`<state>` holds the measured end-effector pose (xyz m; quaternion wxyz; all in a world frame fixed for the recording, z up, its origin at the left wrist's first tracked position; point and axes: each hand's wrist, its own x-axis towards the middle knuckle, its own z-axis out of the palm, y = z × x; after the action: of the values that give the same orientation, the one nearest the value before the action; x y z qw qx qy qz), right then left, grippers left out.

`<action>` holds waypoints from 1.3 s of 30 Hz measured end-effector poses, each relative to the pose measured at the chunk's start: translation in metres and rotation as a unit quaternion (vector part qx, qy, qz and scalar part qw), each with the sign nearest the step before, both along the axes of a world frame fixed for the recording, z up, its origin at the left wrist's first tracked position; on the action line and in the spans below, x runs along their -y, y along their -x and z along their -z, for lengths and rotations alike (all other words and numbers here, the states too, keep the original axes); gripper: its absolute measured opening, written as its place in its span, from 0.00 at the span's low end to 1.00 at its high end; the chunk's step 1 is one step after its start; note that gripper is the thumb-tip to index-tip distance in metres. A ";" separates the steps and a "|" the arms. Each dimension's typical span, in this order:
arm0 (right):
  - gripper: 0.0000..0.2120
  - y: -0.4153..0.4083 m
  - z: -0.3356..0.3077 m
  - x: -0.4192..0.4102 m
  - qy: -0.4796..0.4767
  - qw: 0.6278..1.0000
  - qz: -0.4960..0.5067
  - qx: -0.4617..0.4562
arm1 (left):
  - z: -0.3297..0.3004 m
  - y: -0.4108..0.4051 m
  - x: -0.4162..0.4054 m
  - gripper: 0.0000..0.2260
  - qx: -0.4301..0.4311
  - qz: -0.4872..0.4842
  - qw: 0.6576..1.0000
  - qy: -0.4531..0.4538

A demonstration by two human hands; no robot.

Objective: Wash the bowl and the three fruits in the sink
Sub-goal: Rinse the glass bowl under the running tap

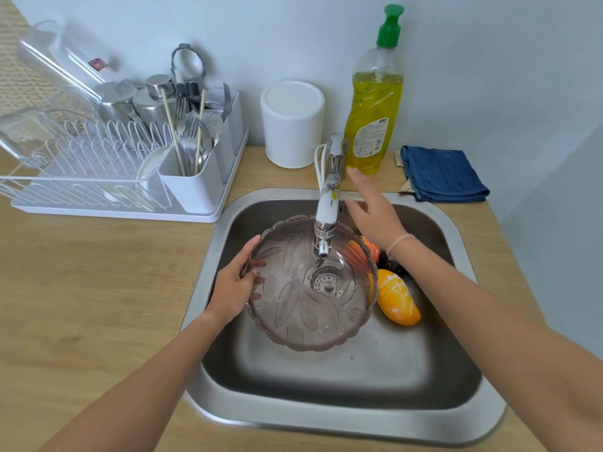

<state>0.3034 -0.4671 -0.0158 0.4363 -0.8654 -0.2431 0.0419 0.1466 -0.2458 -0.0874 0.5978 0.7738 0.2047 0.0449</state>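
In the sink (456, 236), the left hand (233, 288) grips the empty bowl (310, 308) by its nine o'clock rim, under the tap (326, 220). Fruits (396, 296) lie at the bowl's three o'clock. The right hand (375, 213) hovers spread, grasping nothing, beside the tap.

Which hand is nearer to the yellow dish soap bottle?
Right. The right hand reaches up beside the faucet, fingertips just below the dish soap bottle. The left hand grips the bowl rim, far lower left.
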 end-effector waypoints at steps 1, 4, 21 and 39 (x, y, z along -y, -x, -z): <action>0.26 0.011 0.006 0.008 -0.030 0.999 0.010 -0.036 | 0.000 0.000 0.000 0.29 0.003 -0.003 1.000 0.001; 0.28 0.042 0.031 0.031 -0.089 0.986 0.029 -0.141 | -0.001 0.001 0.000 0.29 0.017 -0.008 1.000 -0.007; 0.38 0.091 0.088 0.029 -0.245 0.923 0.145 -0.259 | -0.038 0.009 0.009 0.28 0.127 0.027 0.972 -0.196; 0.28 0.067 0.077 0.042 -0.084 0.938 0.139 -0.305 | -0.045 -0.005 -0.007 0.29 -0.116 0.007 0.993 -0.027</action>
<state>0.2359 -0.5089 -0.0926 0.5624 -0.7963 0.0217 0.2218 0.1521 -0.2389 -0.0423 0.5489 0.7910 0.2665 -0.0437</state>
